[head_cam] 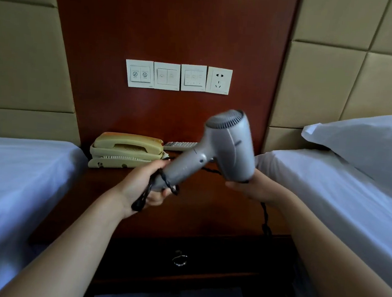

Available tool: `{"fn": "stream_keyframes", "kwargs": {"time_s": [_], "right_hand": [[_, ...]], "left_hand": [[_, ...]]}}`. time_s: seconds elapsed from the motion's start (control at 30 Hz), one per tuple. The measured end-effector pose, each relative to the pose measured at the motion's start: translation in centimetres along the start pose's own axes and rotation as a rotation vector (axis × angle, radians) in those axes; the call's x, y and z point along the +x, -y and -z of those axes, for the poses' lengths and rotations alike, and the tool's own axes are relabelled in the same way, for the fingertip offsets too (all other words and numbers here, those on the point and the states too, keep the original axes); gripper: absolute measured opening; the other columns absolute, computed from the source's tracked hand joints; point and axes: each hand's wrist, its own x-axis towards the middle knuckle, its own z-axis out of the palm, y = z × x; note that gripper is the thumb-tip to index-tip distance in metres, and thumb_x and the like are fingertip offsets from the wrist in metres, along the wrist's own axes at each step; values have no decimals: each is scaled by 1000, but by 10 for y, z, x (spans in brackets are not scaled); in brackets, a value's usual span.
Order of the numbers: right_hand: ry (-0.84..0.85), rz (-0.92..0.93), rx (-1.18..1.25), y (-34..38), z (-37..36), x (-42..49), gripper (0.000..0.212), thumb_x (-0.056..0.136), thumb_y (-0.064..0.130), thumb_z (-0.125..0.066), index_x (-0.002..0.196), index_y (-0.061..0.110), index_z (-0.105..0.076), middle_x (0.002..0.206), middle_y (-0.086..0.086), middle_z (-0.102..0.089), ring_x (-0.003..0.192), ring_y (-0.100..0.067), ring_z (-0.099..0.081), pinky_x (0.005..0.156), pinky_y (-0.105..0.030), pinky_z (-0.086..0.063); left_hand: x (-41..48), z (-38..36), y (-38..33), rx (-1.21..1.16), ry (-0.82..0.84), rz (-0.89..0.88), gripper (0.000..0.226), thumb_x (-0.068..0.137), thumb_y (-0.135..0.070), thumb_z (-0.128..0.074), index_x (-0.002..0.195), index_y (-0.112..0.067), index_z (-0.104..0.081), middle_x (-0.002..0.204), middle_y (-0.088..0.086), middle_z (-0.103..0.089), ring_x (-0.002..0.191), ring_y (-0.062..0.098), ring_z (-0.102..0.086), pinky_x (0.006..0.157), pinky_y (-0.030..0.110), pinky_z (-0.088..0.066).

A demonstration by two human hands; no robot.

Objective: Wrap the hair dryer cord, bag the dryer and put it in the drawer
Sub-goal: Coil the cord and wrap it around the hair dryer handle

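Left hand (pixel 144 186) grips hair dryer (pixel 228 146); right hand (pixel 255 189) holds cord (pixel 266 216) beneath it.

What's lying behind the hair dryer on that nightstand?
A remote lies there, beside the phone. The dryer covers one end of it, and anything past that is hidden.

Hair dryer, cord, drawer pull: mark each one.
hair dryer (pixel 228 146): head view, on its grey barrel.
cord (pixel 266 213): head view, on the hanging stretch.
drawer pull (pixel 179 259): head view, on the metal ring.
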Motion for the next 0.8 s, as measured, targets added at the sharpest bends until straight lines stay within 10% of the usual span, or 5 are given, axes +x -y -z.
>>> {"fn": "stream_keyframes", "kwargs": {"time_s": [0.13,0.33,0.5,0.8], "right_hand": [[110,147,-214,2,-11,3,24,90,23,-60,67,27,-51,62,6,-47,57,-12,-47,57,-25,-41],[219,95,-99,15,-24,-4,23,92,21,-57,73,14,-45,53,0,-46,36,-10,-51,40,-22,-42],[270,-3,185,36,-13,-15,5,96,13,-49,95,15,-54,66,2,-40,45,-6,-35,39,-15,-28],[-274,363,-536,61,1,-30,22,92,31,-53,111,21,-56,93,-2,-64,88,-30,-60,71,-35,-45]], "left_hand": [[7,4,5,-293,-151,-69,29,99,-27,-34,84,-11,-53,44,3,-46,25,4,-27,28,9,-18],[21,13,10,-477,-431,-91,27,98,-22,-33,82,-6,-48,41,3,-43,24,5,-26,27,11,-16],[25,23,16,-294,-596,-95,30,93,-34,-51,86,-5,-55,45,4,-47,25,7,-32,29,11,-23],[16,24,14,398,-549,-199,20,90,-32,-59,87,-14,-67,51,7,-52,32,12,-40,41,21,-30]]}}
